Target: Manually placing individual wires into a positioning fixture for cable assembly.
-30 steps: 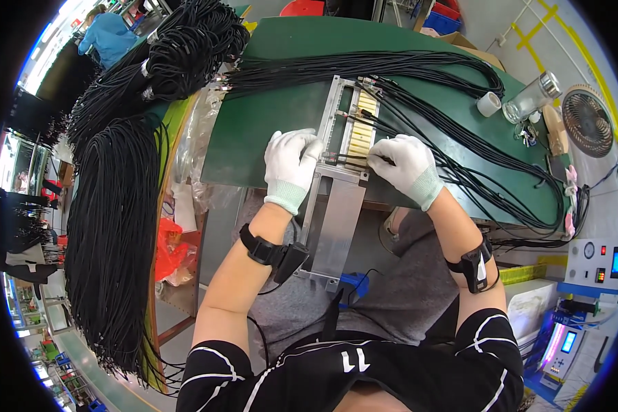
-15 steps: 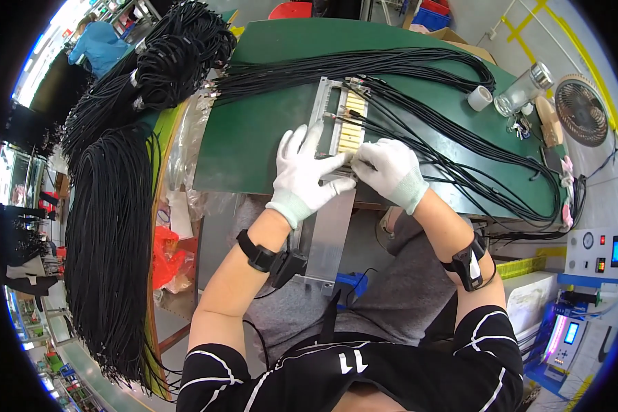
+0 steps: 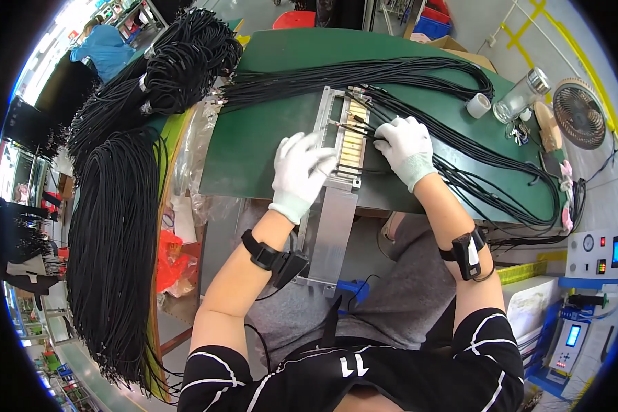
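My left hand [image 3: 301, 172], in a white glove, is at the left side of a metal fixture [image 3: 327, 113]. Its fingers are apart and slightly blurred, and the thumb reaches over the fixture's lower part. Pale yellow blocks [image 3: 354, 142] line the fixture, and several thin black cables lie across it. To the right, my gloved right hand [image 3: 406, 144] has its fingers bent on a black cable [image 3: 365, 130] near the blocks; its fingertips partly hide the cable. A bundle of black cables [image 3: 460, 143] runs from the fixture's far end past this hand to the right.
Another cable bundle [image 3: 405, 63] crosses the far side of the green table [image 3: 254, 151]. Large black cable coils [image 3: 110, 254] hang at the left. A white roll [image 3: 478, 105], a glass bottle [image 3: 518, 99] and a fan [image 3: 579, 115] stand at the right.
My hands have parted from the fixture's near end. The right moved up and right to the cables; the left shifted slightly, uncovering the fixture's near end and a thin cable across it.
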`<state>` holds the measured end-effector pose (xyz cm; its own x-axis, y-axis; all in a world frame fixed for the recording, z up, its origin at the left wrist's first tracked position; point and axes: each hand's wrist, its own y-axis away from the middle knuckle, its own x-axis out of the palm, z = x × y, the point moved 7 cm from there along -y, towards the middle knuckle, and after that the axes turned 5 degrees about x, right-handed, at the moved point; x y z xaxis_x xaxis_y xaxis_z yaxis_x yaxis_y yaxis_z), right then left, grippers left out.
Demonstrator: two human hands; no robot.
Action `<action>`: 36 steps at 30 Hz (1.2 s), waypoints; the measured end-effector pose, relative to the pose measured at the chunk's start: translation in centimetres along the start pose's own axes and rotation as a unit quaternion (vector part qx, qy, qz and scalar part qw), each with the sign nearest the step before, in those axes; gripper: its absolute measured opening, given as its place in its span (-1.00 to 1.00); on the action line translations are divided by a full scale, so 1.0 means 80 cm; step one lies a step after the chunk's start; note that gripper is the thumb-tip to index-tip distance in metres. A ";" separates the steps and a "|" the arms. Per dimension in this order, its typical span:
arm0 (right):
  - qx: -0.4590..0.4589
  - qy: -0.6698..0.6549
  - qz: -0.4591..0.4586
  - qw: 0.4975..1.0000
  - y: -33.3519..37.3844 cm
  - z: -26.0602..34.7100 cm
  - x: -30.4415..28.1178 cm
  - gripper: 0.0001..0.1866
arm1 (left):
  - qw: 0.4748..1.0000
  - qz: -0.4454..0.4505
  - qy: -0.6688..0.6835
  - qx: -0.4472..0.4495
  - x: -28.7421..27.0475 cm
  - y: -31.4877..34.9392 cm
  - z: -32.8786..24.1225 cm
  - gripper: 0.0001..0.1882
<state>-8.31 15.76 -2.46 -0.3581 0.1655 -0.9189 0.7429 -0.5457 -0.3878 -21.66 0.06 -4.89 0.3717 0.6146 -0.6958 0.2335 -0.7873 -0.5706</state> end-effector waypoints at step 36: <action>-0.070 -0.174 -0.073 0.980 0.019 0.017 -0.033 -0.84 | 0.991 0.078 -0.106 0.029 0.007 -0.006 -0.028 -0.65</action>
<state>-6.99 13.37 -0.50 -0.6186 -0.0703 -0.7826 0.7316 -0.4150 -0.5409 -19.55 0.70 -4.06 0.2006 0.4863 -0.8505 0.1343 -0.8736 -0.4678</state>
